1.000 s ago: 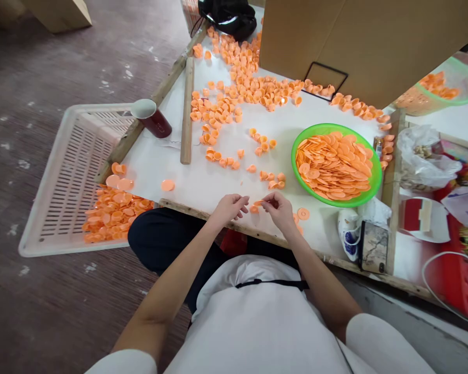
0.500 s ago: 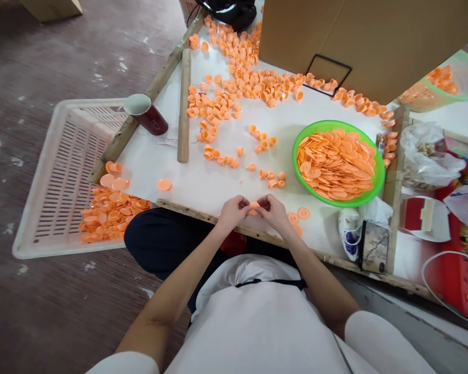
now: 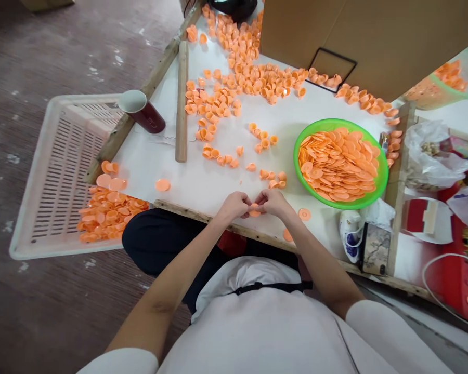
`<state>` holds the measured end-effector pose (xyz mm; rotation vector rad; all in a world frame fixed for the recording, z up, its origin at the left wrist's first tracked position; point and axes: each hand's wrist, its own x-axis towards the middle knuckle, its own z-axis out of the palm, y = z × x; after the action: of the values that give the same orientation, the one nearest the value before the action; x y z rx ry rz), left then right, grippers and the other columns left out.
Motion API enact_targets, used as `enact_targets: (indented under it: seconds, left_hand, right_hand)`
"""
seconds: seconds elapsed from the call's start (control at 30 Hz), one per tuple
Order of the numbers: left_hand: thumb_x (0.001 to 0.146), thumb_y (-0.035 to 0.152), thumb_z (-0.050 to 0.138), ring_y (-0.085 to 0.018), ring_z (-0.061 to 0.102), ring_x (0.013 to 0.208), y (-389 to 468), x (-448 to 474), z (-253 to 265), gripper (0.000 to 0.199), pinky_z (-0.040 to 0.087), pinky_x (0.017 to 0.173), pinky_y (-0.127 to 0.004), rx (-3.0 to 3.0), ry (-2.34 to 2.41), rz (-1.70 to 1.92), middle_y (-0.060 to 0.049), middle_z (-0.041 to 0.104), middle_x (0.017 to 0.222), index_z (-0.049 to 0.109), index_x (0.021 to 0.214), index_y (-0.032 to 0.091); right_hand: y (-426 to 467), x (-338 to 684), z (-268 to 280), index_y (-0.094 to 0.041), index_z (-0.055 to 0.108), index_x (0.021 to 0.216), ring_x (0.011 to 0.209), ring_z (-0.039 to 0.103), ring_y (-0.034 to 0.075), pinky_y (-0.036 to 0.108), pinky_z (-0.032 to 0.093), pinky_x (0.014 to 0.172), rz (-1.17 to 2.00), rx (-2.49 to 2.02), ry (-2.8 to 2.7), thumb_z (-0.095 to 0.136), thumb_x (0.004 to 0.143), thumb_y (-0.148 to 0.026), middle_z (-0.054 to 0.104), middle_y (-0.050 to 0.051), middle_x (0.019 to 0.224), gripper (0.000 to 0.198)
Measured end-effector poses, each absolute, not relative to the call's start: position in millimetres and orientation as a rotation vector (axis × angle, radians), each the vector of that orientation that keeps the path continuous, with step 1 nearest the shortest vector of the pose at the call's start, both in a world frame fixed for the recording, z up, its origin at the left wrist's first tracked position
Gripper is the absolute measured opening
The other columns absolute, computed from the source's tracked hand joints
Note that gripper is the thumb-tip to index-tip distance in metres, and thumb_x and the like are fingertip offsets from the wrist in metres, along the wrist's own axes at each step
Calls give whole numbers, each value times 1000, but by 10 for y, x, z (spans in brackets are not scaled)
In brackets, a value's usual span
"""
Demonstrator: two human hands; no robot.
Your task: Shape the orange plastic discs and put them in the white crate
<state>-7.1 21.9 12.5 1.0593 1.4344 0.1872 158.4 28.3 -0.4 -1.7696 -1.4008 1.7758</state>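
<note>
Fingers of both hands meet at the near edge of the table (image 3: 218,182), pinched from either side on one small orange piece (image 3: 254,210) — the left hand (image 3: 234,203) and the right hand (image 3: 272,201) share it, thumbs and fingertips closed on it, so each steadies the part for the other. Whether it is one part or two pressed together is too small to tell.

Far left of the fingers, a white slatted crate (image 3: 50,171) sits below the table edge, with a heap of orange pieces (image 3: 107,210) in its near corner, low enough that things can be dropped in by the left hand. One flat disc (image 3: 163,185) lies alone on the table between crate and fingers. Beyond, a dark red cup (image 3: 140,109) and a wooden stick (image 3: 180,101) lie out of the way.

Straight ahead of the fingers, small orange cups (image 3: 234,88) are scattered loose, the nearest just beyond the knuckles — within easy reach. Right of the fingers stands a green bowl (image 3: 381,179) full of flat orange discs, close by the right hand. Further right lies a phone (image 3: 374,248).
</note>
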Motion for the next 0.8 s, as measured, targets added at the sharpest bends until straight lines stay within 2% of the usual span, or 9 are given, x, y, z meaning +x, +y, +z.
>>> enact_targets:
  seconds: [0.13,0.23,0.37,0.5,0.67,0.8]
  left_hand:
    - [74,20,68,-17,66,57,177,-67,168,14,54,53,-26,1073,1446,213,-6,66,62,56,72,14]
    - [74,16,65,-17,66,57,114,-62,149,10,53,53,-25,1081,1461,226,-4,65,59,55,73,15]
    - [74,16,62,-16,64,54,66,-66,29,7,51,51,-23,1126,1469,245,-1,63,57,55,74,17]
    - [74,20,61,-14,62,52,34,-42,-89,6,49,51,-24,1209,1484,279,-1,64,62,56,75,18]
    - [75,23,61,-16,63,55,8,-50,-66,7,50,53,-25,1200,1457,297,-2,64,62,57,78,18]
    - [73,26,65,-20,65,68,66,-575,48,10,51,64,-29,1359,1760,309,-4,66,71,62,81,19]
  right_hand:
    - [204,1651,45,-18,60,76,66,65,17,28,51,57,1728,-1610,-1525,73,64,-17,68,2,71,18]
    - [88,1652,0,-19,60,82,69,62,15,26,47,59,1635,-1528,-1688,75,64,-27,67,0,77,24]
    - [-15,1556,-81,-20,57,77,67,54,14,26,38,57,1310,-1711,-1833,75,63,-34,62,0,77,27]
    - [-40,1490,-95,-20,55,75,66,50,14,26,35,57,1224,-1770,-1830,75,62,-33,58,0,77,27]
    - [-88,1511,65,-20,56,79,70,54,15,27,41,62,1326,-1688,-1725,74,65,-28,59,0,80,24]
    - [-190,1796,309,-21,59,88,75,58,16,29,46,68,1274,-1673,-1651,74,68,-28,62,3,89,25]
